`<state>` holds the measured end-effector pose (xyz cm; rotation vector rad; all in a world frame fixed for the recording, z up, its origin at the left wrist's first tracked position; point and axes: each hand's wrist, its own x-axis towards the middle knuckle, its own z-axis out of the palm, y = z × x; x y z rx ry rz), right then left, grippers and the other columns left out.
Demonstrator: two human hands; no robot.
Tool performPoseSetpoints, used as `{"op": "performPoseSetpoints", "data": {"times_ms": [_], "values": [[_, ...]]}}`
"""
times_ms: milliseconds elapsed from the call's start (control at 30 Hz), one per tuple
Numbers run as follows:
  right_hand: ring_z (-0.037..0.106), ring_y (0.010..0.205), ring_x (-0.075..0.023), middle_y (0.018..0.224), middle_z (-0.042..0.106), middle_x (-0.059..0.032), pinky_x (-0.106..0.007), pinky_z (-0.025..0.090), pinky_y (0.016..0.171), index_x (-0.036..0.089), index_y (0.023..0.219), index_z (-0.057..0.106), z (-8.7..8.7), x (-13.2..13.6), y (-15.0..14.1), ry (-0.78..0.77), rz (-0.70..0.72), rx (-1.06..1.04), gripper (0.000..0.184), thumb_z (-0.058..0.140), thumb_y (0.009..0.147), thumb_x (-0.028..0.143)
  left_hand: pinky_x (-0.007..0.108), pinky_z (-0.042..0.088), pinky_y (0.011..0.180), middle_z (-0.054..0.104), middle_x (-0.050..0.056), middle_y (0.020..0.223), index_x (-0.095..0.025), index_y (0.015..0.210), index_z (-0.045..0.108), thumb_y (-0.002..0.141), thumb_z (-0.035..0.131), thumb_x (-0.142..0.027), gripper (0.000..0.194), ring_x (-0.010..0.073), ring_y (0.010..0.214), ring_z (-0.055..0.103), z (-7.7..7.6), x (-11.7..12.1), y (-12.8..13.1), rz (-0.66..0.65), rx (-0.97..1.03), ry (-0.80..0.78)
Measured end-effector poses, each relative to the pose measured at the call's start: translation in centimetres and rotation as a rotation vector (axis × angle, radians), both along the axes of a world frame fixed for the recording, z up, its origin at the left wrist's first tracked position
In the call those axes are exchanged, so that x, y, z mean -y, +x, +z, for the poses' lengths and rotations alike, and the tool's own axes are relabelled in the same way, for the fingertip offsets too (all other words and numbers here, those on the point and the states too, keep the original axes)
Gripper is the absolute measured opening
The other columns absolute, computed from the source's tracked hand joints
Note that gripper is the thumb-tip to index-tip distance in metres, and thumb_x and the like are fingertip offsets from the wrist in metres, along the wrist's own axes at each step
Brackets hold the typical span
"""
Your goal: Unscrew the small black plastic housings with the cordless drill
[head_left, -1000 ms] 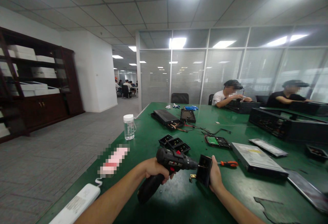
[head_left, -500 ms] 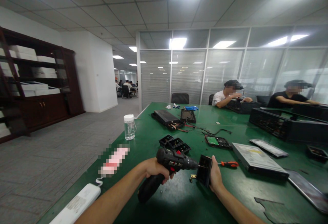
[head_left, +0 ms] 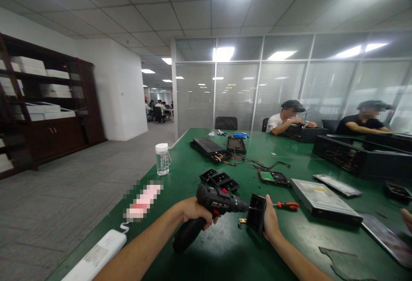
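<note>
My left hand [head_left: 197, 212] is wrapped round a black cordless drill [head_left: 219, 199] with red accents, its bit pointing right. My right hand [head_left: 271, 221] grips a small black open plastic box [head_left: 257, 223], tilted up with its hollow side toward the drill. The bit reaches into the box; whether it touches a screw is too small to tell. Just beyond my right hand lies a screwdriver [head_left: 288, 206] with an orange and black handle. A little brass-coloured piece [head_left: 242, 221] is beside the box. Several similar black trays [head_left: 222, 180] lie behind the drill.
On the green table [head_left: 225, 255] are a water bottle [head_left: 162, 161], a white power strip [head_left: 96, 255], a metal disc drive [head_left: 325, 201], a phone-like slab [head_left: 388, 238] and a circuit board [head_left: 272, 177]. Two people sit across by black computer cases [head_left: 360, 154]. Another hand [head_left: 407, 219] shows at the right edge.
Another person's hand has come into view at the right edge. The far-right person's arms have shifted slightly. My hands, the drill and the box hold almost the same position.
</note>
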<state>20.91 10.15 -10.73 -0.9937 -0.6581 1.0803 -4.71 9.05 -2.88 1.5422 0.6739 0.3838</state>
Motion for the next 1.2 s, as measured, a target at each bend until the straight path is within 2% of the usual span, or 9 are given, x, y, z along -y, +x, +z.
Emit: {"op": "performPoseSetpoints", "data": {"times_ms": [533,1200], "values": [[0.052,0.050,-0.0166,0.055,0.054,0.0020,-0.028,0.040,0.052,0.018,0.074,0.058,-0.06,0.06,-0.03,0.028,0.001,0.018,0.046,0.048,0.067,0.062,0.021,0.037,0.042,0.055,0.000,0.065,-0.012,0.068,0.059,0.048,0.059,-0.010,0.020,0.0081,0.047,0.049,0.55,0.26,0.09,0.001,-0.014,-0.020],[0.052,0.051,-0.0170,0.054,0.053,0.0022,-0.029,0.040,0.051,0.019,0.071,0.056,0.01,-0.05,0.01,0.022,0.003,0.009,0.044,0.047,0.067,0.062,0.021,0.038,0.043,0.056,-0.001,0.066,-0.013,0.070,0.060,0.048,0.057,-0.008,0.023,0.0086,0.049,0.050,0.09,-0.17,0.08,-0.004,-0.019,-0.043]]}}
